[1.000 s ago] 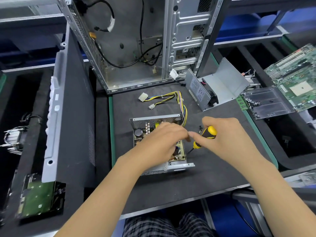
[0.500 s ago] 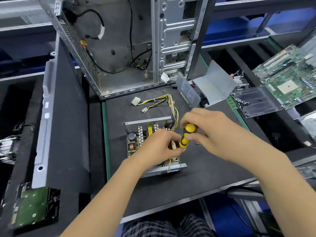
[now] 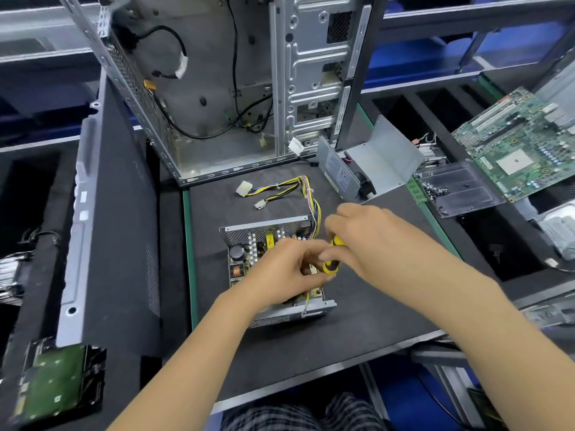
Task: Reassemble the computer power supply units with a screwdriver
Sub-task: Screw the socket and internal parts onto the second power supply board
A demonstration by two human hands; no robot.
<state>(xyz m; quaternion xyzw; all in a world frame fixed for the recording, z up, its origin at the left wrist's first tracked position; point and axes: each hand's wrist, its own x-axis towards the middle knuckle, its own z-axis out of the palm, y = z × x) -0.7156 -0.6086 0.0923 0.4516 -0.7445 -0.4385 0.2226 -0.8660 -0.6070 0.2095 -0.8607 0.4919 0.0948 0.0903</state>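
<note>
Near the bench's middle, the open power supply unit (image 3: pixel 264 269) is lying under both hands. The right hand (image 3: pixel 364 241) is gripping the screwdriver (image 3: pixel 332 255), shaft slanting down-left into the unit's right edge, where the left hand's (image 3: pixel 280 272) curled fingers (image 3: pixel 311 259) are steadying its tip; whether they are pinching a screw, I cannot tell.

Two hands are showing: the left hand (image 3: pixel 280 272) and the right hand (image 3: pixel 367 237), meeting at the centre. One screwdriver (image 3: pixel 332 257) is sitting between them. Two power supply units are lying on the mat: one open unit (image 3: pixel 249 253) at centre, one closed unit (image 3: pixel 340 172) toward one o'clock. One computer case (image 3: pixel 217 88) is standing at twelve o'clock. One motherboard (image 3: pixel 516 144) is resting at two o'clock. One hard drive (image 3: pixel 59 381) is lying at eight o'clock.
</note>
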